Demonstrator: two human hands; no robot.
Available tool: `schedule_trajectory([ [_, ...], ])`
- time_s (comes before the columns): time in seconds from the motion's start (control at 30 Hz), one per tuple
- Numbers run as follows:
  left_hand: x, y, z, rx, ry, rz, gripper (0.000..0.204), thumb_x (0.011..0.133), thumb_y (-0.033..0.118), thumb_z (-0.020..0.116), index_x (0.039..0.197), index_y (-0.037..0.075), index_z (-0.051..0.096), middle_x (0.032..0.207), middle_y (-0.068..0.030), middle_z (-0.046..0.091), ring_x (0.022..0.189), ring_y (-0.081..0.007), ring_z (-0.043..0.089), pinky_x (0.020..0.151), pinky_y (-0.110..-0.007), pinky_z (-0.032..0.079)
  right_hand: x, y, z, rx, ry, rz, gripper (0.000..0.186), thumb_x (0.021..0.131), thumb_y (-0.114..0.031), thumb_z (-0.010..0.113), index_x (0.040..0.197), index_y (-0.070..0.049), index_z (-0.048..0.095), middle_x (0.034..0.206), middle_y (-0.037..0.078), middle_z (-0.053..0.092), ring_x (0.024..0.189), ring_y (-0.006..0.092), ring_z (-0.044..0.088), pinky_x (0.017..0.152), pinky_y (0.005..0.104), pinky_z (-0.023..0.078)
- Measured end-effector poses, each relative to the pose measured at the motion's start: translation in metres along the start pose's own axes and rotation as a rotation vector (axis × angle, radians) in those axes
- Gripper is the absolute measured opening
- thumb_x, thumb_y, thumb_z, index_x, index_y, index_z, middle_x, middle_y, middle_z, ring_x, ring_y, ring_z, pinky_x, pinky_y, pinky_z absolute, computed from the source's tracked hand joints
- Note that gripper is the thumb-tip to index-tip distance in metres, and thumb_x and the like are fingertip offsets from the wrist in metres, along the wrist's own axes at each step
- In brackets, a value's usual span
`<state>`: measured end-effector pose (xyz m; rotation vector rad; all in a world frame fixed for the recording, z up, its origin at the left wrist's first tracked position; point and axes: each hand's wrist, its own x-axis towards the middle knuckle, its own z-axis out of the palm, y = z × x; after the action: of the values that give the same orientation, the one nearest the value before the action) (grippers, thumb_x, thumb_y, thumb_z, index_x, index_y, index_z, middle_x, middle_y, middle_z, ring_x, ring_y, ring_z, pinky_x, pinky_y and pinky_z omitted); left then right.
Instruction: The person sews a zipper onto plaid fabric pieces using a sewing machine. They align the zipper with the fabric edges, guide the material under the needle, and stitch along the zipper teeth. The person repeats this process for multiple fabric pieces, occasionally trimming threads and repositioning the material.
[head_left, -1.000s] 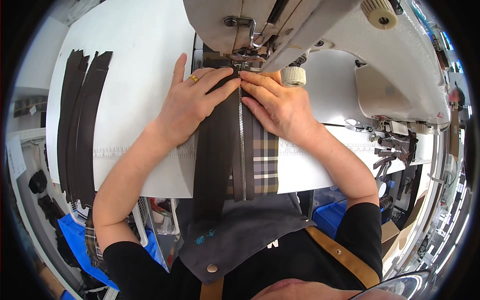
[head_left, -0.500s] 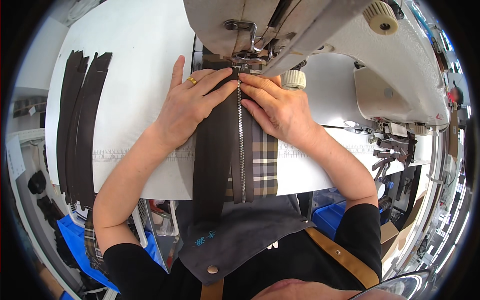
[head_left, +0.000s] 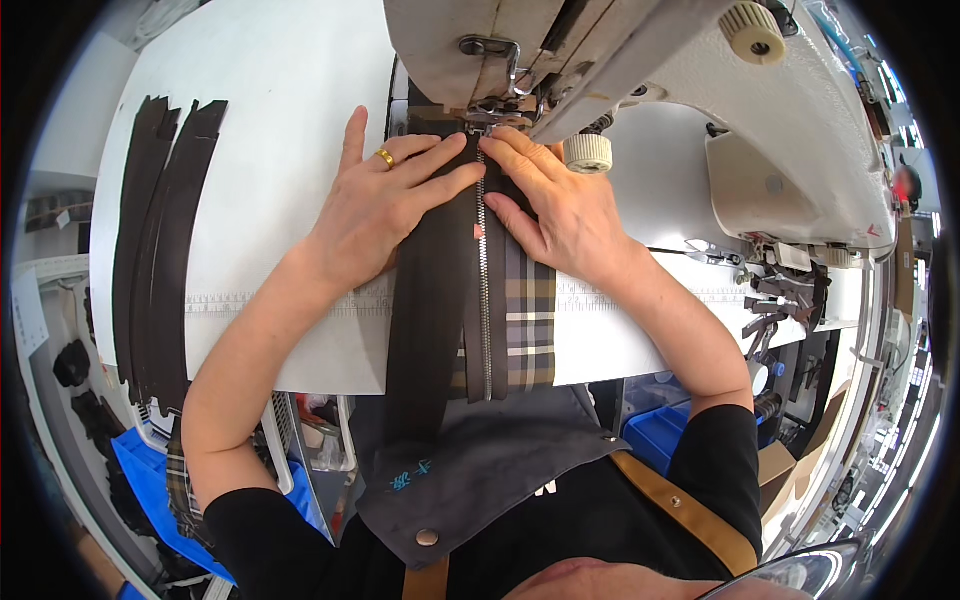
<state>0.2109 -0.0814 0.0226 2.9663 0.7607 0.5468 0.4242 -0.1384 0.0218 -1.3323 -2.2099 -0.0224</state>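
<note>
A metal-toothed zipper [head_left: 486,300] on dark tape runs toward the presser foot of a white sewing machine [head_left: 660,110]. Plaid fabric [head_left: 530,330] lies beneath its right side. Along its left hangs a wide dark fabric strip [head_left: 425,330], reaching past the table edge. My left hand [head_left: 385,195] has its fingers spread over that strip, little finger raised; a thumb tip shows between strip and zipper, so the strip sits between thumb and fingers. My right hand [head_left: 565,205] lies flat on the zipper's right tape, fingertips close to the foot, thumb apart.
Several dark fabric strips [head_left: 165,250] lie on the white table [head_left: 270,100] at left. A printed ruler scale [head_left: 220,303] crosses the tabletop. At right are small tools and scraps [head_left: 770,315]. Blue bins [head_left: 655,440] stand below the table's edge.
The zipper and fabric have shifted slightly away from me, toward the presser foot. My right fingertips have moved forward a little, and a thumb tip has appeared beside the zipper.
</note>
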Motion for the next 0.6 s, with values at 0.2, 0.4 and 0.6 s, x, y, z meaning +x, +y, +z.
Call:
schedule_trajectory([
  [0.2, -0.0048, 0.0067, 0.0003, -0.036, -0.03, -0.081, 0.049, 0.078, 0.029, 0.063, 0.126, 0.022, 0.057, 0.135, -0.0037, 0.051, 0.118, -0.0229, 0.051, 0.105, -0.065, 0.013, -0.0025, 0.0019, -0.0031, -0.057, -0.06, -0.012, 0.045, 0.08, -0.034, 0.066, 0.111, -0.003, 0.06, 0.101, 0.012, 0.063, 0.104, 0.0308, 0.053, 0.089, 0.0404, 0.04],
  [0.4, -0.0045, 0.008, 0.0007, -0.048, -0.027, -0.1, 0.048, 0.078, 0.03, 0.065, 0.125, 0.022, 0.058, 0.134, -0.0041, 0.052, 0.12, -0.0233, 0.05, 0.106, -0.064, 0.013, -0.0009, 0.0025, -0.0066, -0.067, -0.078, -0.036, 0.044, 0.079, -0.035, 0.067, 0.109, -0.003, 0.061, 0.099, 0.013, 0.063, 0.104, 0.0312, 0.053, 0.089, 0.0403, 0.04],
  [0.6, 0.0019, -0.0003, 0.0012, -0.027, 0.005, -0.06, 0.042, 0.081, 0.024, 0.061, 0.123, 0.02, 0.06, 0.133, -0.0046, 0.053, 0.119, -0.0249, 0.049, 0.107, -0.053, 0.017, 0.0024, 0.0076, -0.0059, -0.085, -0.069, -0.034, 0.042, 0.079, -0.036, 0.067, 0.103, -0.003, 0.062, 0.097, 0.013, 0.063, 0.103, 0.0312, 0.054, 0.089, 0.0404, 0.04],
])
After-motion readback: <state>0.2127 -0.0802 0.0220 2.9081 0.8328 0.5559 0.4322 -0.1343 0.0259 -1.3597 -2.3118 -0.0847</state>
